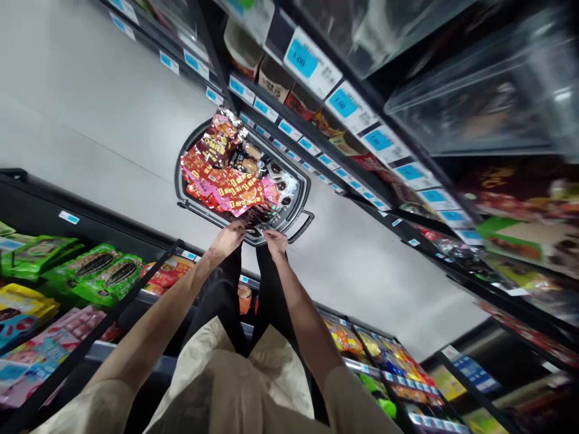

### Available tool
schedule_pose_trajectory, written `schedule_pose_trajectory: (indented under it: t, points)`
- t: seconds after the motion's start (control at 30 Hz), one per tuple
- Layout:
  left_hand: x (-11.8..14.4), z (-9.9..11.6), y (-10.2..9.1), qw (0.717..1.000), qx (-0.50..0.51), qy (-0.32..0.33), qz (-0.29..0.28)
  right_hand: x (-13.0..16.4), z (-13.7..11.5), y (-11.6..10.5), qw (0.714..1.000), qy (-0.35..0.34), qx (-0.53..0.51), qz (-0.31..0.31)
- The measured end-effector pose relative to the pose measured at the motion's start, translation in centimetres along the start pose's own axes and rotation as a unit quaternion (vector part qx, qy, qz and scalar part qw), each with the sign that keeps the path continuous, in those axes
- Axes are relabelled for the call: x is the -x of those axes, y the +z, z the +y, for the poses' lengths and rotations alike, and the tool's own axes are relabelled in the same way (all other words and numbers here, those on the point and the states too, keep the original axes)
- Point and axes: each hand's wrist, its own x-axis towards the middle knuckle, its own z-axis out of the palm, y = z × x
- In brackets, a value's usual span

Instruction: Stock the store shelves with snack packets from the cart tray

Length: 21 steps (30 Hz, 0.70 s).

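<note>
Red foil snack packets (226, 175) fill a dark shopping basket (298, 196) on the pale floor. Both hands reach its near rim: the left hand (228, 236) touches the packets' edge, the right hand (275, 241) just beside it; whether either grasps anything cannot be told.

floor: pale grey floor (90, 102), smooth, an aisle between shelves
left shelves: dark shelves (90, 289) with green, pink and yellow snack bags
right shelves: dark shelves (362, 126) with blue price tags (302, 58), boxes and packets
bins: clear bins (488, 90) at upper right
light: even, bright
</note>
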Motion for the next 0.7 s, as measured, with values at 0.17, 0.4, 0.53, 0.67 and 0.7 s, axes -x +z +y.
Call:
schedule_pose_trajectory:
  t: [0.17,0.4,0.53,0.67,0.7]
  points:
    - [4.0,4.7,-5.5,0.978,0.118,-0.160,0.068,6.0,-6.0,-4.9,0.998,-0.050,-0.013,0.033]
    - [11.6,14.8,-13.5,0.955,0.256,-0.137,0.067,19.9,-16.7,-13.4,0.984,-0.147,-0.102,-0.023]
    - [13.8,18.6,-14.7,0.931,0.319,-0.131,0.116,25.0,-19.9,-16.4,0.964,-0.209,-0.156,-0.054]
    - [14.6,22.4,-13.6,0.835,0.504,-0.131,0.176,27.4,-20.6,-17.4,0.928,-0.226,-0.278,-0.107]
    - [14.6,23.5,-13.4,0.800,0.555,-0.132,0.187,27.8,-20.6,-17.5,0.914,-0.228,-0.316,-0.116]
